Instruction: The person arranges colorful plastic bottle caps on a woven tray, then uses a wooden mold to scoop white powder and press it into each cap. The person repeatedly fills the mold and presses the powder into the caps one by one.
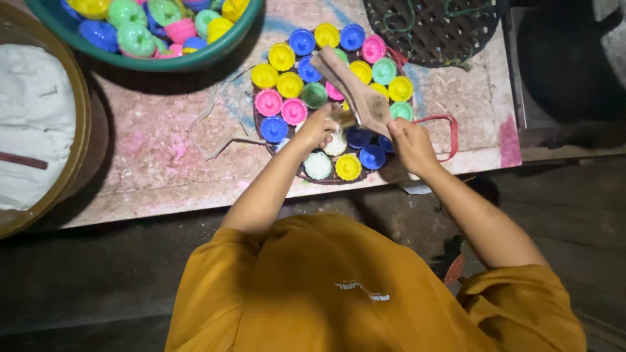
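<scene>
Moulds [290,85] on tray [312,176], some filled

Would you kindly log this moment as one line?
left hand: on white-filled mould | right hand: holds wooden scoop | round tray: coloured moulds

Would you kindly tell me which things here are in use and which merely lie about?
In use: left hand, right hand, brown wooden scoop, round tray of coloured cup moulds.
Lying about: green basin of spare moulds, woven black tray, big bowl of white dough.
</scene>
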